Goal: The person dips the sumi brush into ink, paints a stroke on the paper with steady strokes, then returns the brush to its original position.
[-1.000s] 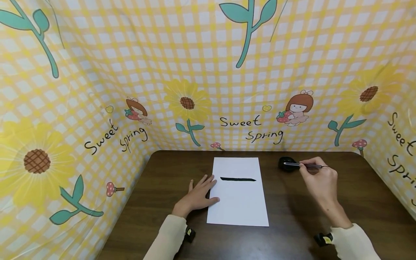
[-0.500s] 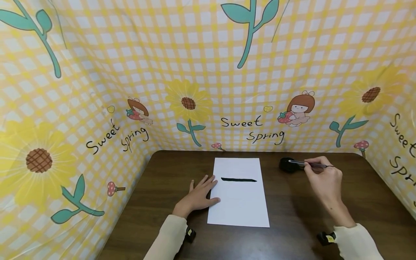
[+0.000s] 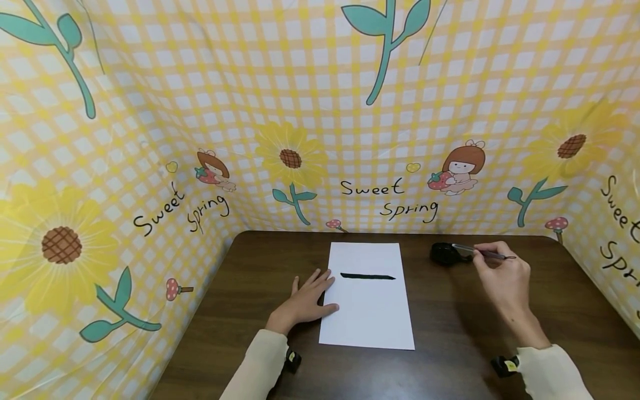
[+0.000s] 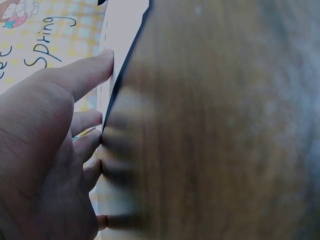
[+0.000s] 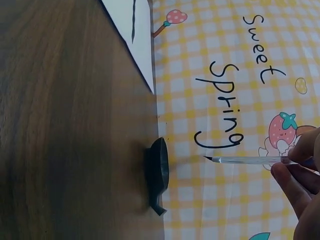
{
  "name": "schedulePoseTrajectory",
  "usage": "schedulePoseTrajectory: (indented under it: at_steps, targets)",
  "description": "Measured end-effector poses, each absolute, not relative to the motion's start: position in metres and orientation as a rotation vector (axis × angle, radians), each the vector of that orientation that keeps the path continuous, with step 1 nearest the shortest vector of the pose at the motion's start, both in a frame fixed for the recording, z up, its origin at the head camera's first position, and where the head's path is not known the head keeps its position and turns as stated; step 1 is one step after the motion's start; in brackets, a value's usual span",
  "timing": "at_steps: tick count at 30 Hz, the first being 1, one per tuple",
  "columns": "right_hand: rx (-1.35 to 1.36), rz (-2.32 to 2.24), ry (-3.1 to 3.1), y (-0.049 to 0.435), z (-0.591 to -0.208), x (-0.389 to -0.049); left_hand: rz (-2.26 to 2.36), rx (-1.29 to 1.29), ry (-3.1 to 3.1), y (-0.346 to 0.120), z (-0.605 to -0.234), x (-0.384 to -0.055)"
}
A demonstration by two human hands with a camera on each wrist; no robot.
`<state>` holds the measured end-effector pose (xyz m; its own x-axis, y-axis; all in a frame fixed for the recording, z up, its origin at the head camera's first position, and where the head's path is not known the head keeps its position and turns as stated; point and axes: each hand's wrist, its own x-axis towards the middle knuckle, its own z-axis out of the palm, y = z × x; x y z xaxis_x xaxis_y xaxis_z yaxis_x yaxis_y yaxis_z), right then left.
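Note:
My right hand (image 3: 506, 283) pinches a slim paintbrush (image 5: 245, 160) with a clear shaft and a dark pointed tip. The brush is held above a small black ink dish (image 3: 442, 255) with a short handle; in the right wrist view its tip is apart from the dish. My left hand (image 3: 302, 301) lies with spread fingers on the left edge of a white sheet of paper (image 3: 367, 319). Across the sheet's upper half runs one thick, horizontal black stroke (image 3: 367, 276). In the left wrist view the thumb and fingertips touch the paper's edge.
The dark wooden table (image 3: 225, 305) has rounded far corners. A yellow checked cloth (image 3: 320, 111) printed with flowers and lettering hangs behind it and at both sides. A small black device (image 3: 505, 365) is at the right cuff, another (image 3: 293, 361) at the left.
My right hand has drawn back to the right with the paintbrush, whose tip has shifted from over the dish's middle toward its right side. The left hand and paper stay put.

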<state>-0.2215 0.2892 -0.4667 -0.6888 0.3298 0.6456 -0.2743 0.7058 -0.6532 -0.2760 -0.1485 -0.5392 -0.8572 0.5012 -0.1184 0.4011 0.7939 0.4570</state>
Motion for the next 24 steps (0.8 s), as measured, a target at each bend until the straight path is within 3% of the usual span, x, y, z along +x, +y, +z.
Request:
schedulePoseTrajectory:
  at_steps: [24]
  targets:
    - [0.029,0.869,-2.077,0.304,-0.477,-0.234,0.625,0.716,2.750,-0.149,-0.541,-0.276]
